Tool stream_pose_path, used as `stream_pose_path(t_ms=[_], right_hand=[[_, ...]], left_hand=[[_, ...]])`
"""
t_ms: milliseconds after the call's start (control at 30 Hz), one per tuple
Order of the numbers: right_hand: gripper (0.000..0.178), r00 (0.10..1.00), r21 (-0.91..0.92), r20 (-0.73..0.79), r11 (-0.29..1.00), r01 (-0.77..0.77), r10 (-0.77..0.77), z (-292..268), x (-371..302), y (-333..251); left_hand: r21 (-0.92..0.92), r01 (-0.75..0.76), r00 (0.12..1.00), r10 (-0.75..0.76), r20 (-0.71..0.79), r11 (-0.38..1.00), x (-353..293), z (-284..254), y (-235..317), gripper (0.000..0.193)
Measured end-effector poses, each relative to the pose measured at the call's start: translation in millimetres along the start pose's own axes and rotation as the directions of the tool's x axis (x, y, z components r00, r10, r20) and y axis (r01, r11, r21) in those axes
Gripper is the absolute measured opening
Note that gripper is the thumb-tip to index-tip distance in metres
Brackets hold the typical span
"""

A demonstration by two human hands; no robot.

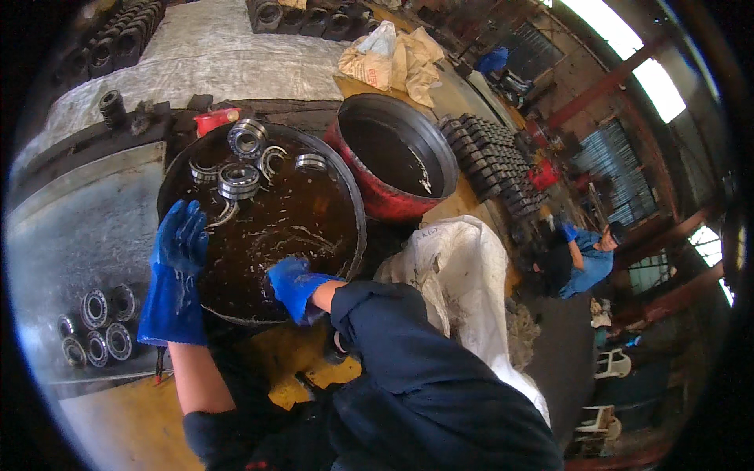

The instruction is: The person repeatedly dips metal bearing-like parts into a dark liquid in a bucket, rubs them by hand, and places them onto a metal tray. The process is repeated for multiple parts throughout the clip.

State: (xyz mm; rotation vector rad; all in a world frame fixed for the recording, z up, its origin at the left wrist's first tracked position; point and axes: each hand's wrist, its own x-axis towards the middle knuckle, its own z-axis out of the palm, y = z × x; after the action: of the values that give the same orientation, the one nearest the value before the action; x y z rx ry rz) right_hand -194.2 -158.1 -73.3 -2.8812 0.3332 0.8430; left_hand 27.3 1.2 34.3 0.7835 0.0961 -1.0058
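My left hand [181, 239], in a long blue rubber glove, rests at the left rim of a round drum [363, 228] of dark liquid. Its fingers are stretched out and it holds nothing. Low over the liquid, my right hand [292, 281], gloved in blue too, is closed with its fingers curled downward; whatever it may hold is hidden. Steel roller bearings stand at the drum's far left: one bearing [247, 139] is on top, another bearing [238, 181] sits below it, and several more lie partly in the liquid. Ripples mark the surface near my right hand.
Several bearings [95, 308] lie on a metal sheet [47, 228] at left. Behind the drum are a red container [214, 120] and a red tub [385, 206]. A white sack [463, 259] stands at right, near rows of dark blocks [487, 161]. A person [591, 263] works farther off.
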Motion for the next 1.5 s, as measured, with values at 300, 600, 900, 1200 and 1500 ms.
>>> stream_pose_path(t_ms=[300,600,900,1200,1500], right_hand=[[0.02,0.999,-0.047,0.016,0.998,-0.039,0.04,17,16,2],[0.02,0.993,0.294,0.001,0.949,-0.115,0.12,18,-6,19],[0.033,0.995,-0.07,0.007,0.992,-0.102,0.103,52,21,11],[0.038,0.961,0.183,0.0,0.944,-0.273,0.277,14,6,34],[0.028,0.964,0.051,0.193,0.98,-0.194,0.181,-24,-10,25]], left_hand=[[0.021,0.055,0.994,-0.052,-0.1,0.998,-5,23,-1,0.041],[-0.014,0.026,0.999,-0.026,-0.029,1.0,10,1,-7,0.041],[-0.038,0.038,0.997,-0.041,-0.066,0.999,1,20,-3,0.041],[-0.031,0.047,0.996,-0.049,-0.069,0.998,14,4,-4,0.039],[-0.06,0.019,0.997,-0.024,-0.068,0.998,3,-1,4,0.039]])
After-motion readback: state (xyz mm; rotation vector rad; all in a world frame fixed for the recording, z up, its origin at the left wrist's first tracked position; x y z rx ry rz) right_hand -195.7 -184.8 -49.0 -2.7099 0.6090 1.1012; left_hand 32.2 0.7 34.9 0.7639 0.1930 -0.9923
